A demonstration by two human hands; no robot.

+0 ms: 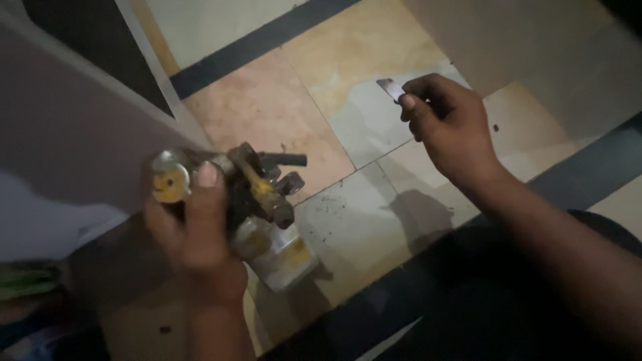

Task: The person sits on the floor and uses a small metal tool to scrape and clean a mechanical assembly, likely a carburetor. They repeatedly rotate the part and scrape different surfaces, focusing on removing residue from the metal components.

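Note:
My left hand (194, 230) grips a grimy metal carburettor (257, 200) with yellowed parts, a round brass-coloured cap at its left end and a pale bowl underneath. A short dark tube sticks out to the right of it. My right hand (448, 127) is raised above the floor to the right and pinches a small flat grey blade-like piece (389, 87) between thumb and forefinger. The two hands are well apart.
Below lies a tiled floor (348, 113) of beige and pink tiles with dark border strips (254, 43). A large flat grey panel (73, 134) slopes across the left. Something green (27, 281) shows at the lower left edge. Dark specks lie on the tile near the carburettor.

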